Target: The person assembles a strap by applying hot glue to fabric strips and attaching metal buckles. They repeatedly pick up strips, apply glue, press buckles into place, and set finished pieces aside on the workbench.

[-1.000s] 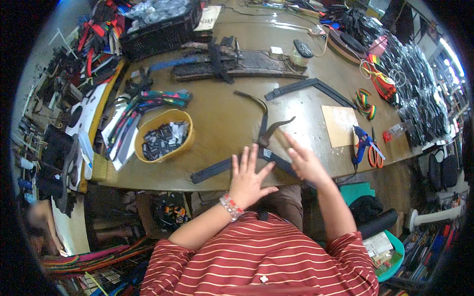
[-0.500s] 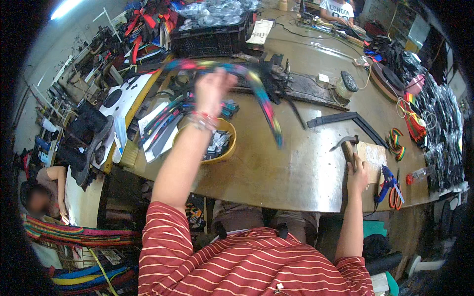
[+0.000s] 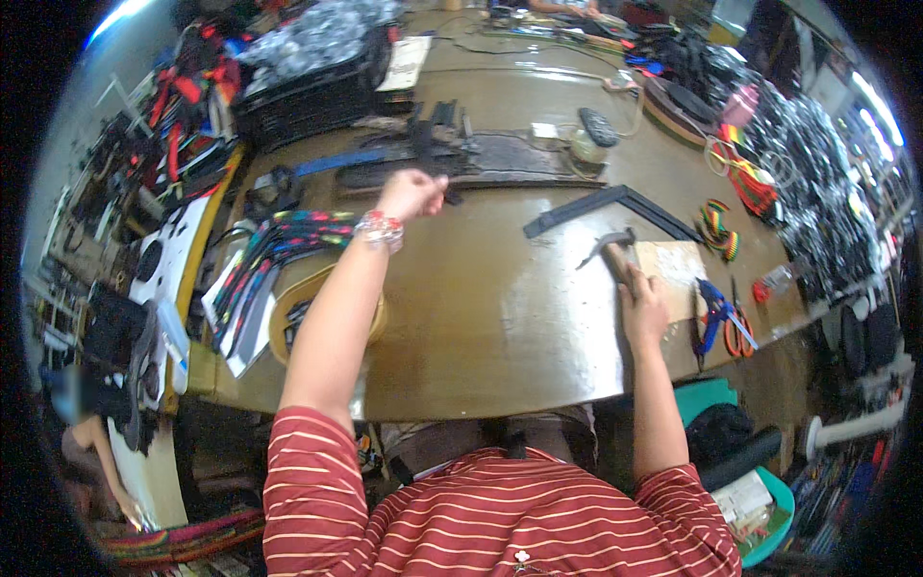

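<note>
My left hand (image 3: 413,195), a beaded bracelet at its wrist, is closed at the front edge of a long dark metal bar (image 3: 519,159). Black straps (image 3: 423,139) lie over the bar just beyond it. A small dark piece shows by the fingertips; whether they grip it is unclear. My right hand (image 3: 644,306) is wrapped round the wooden handle of a hammer (image 3: 608,244), its head raised near a pale board (image 3: 678,274). Multicoloured patterned straps (image 3: 288,236) lie in a pile on white sheets at the left. Beside them my left forearm partly covers a yellow bowl (image 3: 279,322) with small dark pieces.
A folded black strap (image 3: 615,200) lies beyond the hammer. Right of the board are a blue glue gun (image 3: 711,313) and orange-handled scissors (image 3: 737,337). A jar (image 3: 591,144) stands near the bar. A black crate (image 3: 308,111) of clear bags is far left; another person's hands work far off.
My left hand has let go of a multicoloured strap, now on the left pile, and closed near the black straps. My right hand still holds the hammer. The view has shifted.
</note>
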Motion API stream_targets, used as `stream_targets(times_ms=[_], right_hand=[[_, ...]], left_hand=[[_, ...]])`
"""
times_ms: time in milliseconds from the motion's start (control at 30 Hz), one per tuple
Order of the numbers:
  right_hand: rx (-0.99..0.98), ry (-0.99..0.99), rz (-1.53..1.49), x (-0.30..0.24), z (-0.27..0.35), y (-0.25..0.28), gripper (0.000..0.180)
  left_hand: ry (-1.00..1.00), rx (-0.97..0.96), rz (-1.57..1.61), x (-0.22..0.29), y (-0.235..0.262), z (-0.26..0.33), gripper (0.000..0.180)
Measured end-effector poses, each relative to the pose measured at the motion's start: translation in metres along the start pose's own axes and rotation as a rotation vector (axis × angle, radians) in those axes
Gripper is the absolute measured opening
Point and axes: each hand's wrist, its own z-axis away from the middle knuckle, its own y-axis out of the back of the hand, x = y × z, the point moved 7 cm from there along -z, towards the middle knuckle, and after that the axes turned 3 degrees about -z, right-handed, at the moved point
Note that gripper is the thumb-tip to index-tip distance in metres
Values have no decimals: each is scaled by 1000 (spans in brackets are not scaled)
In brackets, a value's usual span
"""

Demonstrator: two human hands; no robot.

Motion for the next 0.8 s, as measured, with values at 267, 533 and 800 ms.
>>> stream_targets(times_ms=[267,533,800], right_hand=[[89,125,-39,-4,1,4,38],[56,85,-72,-1,-3,6,37],[-28,952,-520,-126,65,37,36]], left_hand=[[299,414,-370,-56,-18,-41,43],[202,488,378,-51,-15,-13,19],[346,-380,955,-13,-139,161,18]])
